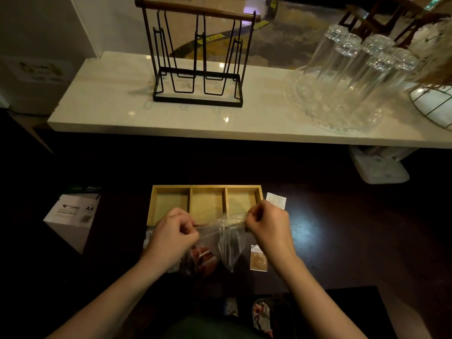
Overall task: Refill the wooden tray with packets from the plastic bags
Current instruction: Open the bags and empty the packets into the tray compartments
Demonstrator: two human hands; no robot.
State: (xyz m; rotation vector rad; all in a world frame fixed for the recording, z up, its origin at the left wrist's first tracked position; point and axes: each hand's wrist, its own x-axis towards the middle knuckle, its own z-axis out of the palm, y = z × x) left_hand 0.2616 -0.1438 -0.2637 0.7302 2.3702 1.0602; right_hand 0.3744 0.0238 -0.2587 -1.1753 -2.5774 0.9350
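The wooden tray sat on the dark table, its 3 compartments all bare. Just in front of it, the left hand and the right hand each pinched a top corner of 1 clear plastic bag, stretching its mouth between them; reddish packets lay bunched in its lower left. 2 loose packets lay right of the tray: 1 white, 1 brown. On the marble shelf stood 1 black wire rack and about 5 upturned glasses.

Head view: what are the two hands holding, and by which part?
Both hold one clear plastic bag of reddish packets by its top edge: left hand pinches the left corner, right hand the right corner, in front of the three-compartment wooden tray.
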